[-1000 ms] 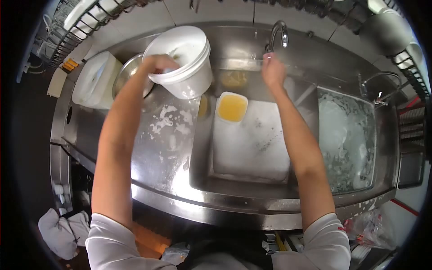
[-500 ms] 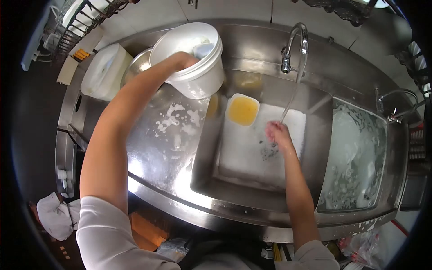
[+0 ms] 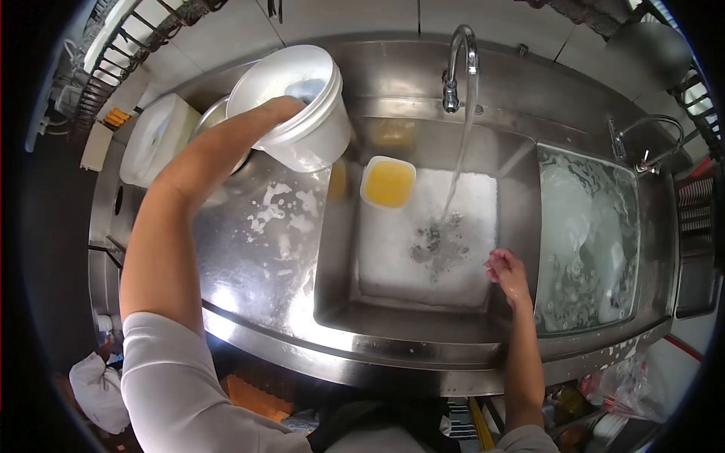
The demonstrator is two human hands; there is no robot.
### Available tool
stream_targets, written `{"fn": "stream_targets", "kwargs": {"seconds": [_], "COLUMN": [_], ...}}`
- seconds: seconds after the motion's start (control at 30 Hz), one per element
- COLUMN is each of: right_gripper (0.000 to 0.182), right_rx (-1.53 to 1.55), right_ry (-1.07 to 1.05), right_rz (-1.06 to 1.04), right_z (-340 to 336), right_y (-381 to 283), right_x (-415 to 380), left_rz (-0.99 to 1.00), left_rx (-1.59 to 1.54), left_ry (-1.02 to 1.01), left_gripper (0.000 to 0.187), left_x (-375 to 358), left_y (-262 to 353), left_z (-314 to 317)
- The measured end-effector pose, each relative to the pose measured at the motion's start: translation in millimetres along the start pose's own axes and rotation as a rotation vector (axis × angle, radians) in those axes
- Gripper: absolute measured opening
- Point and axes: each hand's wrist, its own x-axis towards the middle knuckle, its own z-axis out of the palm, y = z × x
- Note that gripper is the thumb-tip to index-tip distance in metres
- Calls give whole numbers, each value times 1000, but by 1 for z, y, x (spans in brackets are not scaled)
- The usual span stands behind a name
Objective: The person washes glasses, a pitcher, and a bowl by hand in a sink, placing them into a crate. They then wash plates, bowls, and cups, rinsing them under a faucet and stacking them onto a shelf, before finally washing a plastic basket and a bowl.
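My left hand reaches into a white bucket at the back left of the sink. Its fingers are hidden inside, close to a bluish-grey item. Over the right side of the middle basin, my right hand hovers with slightly curled fingers apart and holds nothing. Water runs from the curved tap onto a white slab with dark specks on the basin floor. A square tub of yellow contents stands at the slab's back left corner.
The right basin holds cloudy, foamy water under a second tap. Foam lies on the left drainboard. A pale rectangular container and a metal bowl stand behind it. A wire rack hangs upper left.
My right hand has moved out of the water stream, toward the basin's right side. The view has shifted a little. My left hand is still inside the bucket.
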Motion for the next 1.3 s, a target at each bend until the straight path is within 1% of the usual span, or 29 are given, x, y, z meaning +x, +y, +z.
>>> {"fn": "stream_targets", "kwargs": {"seconds": [0.1, 0.13, 0.17, 0.2, 0.27, 0.33, 0.37, 0.4, 0.43, 0.47, 0.5, 0.57, 0.63, 0.67, 0.7, 0.73, 0.77, 0.8, 0.83, 0.9, 0.93, 0.97, 1.0, 1.03, 1.07, 1.17, 1.2, 1.3], "right_gripper": [17, 18, 17, 17, 17, 17, 18, 19, 24, 42, 53, 57, 59, 52, 48, 45, 41, 34, 35, 35, 35, 34, 33, 31, 29, 28, 27, 29], "right_rx": [-14, -18, 1, 16, 76, 170, 155, 141, 256, 250, 347, 672, 903, 1006, 1056, 1105, 1154, 1240, 1238, 1276, 1315, 1309, 1303, 1279, 1254, 1098, 1075, 1026], "right_ry": [31, 31, 33, 32, 22, 7, -48, -105, -180, -204, -246, -305, -443, -464, -486, -506, -524, -519, -461, -295, -186, -100, -14, 15, 44, 122, 148, 116], "right_rz": [14, 21, -18, -59, -146, -238, -313, -384, -489, -581, -531, -507, -405, -426, -389, -348, -307, -215, -167, -66, -15, 52, 119, 138, 157, 308, 390, 373], "right_z": [-5, -3, 3, 13, 39, 84, 106, 130, 156, 180, 201, 237, 253, 258, 257, 253, 245, 235, 225, 206, 196, 186, 177, 167, 160, 148, 147, 149], "right_y": [6, 7, 8, 8, -8, -54, -83, -118, -159, -188, -227, -275, -301, -301, -290, -276, -261, -248, -231, -183, -155, -128, -101, -73, -50, 4, 11, 29], "right_x": [-10, -10, -7, -3, -1, 2, 4, 4, -2, 2, -6, 2, 12, 23, 34, 41, 48, 42, 44, 58, 67, 74, 80, 82, 85, 92, 90, 85], "left_rz": [282, 455, 421, 385, 334, 334, 338, 379, 371, 362, 355, 367, 384, 412, 434, 523, 459, 397, 333, 302, 163, 89, 98, 142, 164, 153, 138, 94], "left_rx": [359, 516, 415, 311, 179, -270, -493, -612, -767, -922, -1073, -988, -694, -406, -117, -366, -389, -407, -423, 474, 571, 735, 780, 743, 699, 630, 611, 550], "left_ry": [-176, -194, -98, 1, 301, 351, 374, 406, 436, 463, 487, 405, 320, 429, 527, 293, 303, 315, 323, 533, 463, 228, 100, 95, 65, -37, -69, -148], "left_gripper": [46, 47, 48, 48, 52, 58, 61, 56, 56, 56, 56, 57, 56, 55, 53, 50, 49, 47, 46, 42, 32, 34, 35, 37, 37, 37, 37, 38], "left_x": [21, 22, 19, -8, -35, -49, -55, -63, -74, -89, -100, -111, -126, -124, -121, -122, -118, -113, -104, -27, -9, 15, 7, -24, -31, 3, 14, 30], "left_y": [-17, -21, -30, -18, -15, -20, -20, -16, -4, 14, 31, 57, 87, 94, 97, 99, 94, 83, 69, -2, -19, -40, -33, -17, -11, -7, -5, -5], "left_z": [-9, -15, -19, -27, -31, -36, -39, -42, -42, -40, -37, -31, -23, -16, -12, -18, -23, -34, -46, -55, -51, -49, -41, -36, -29, -8, -3, 1]}}
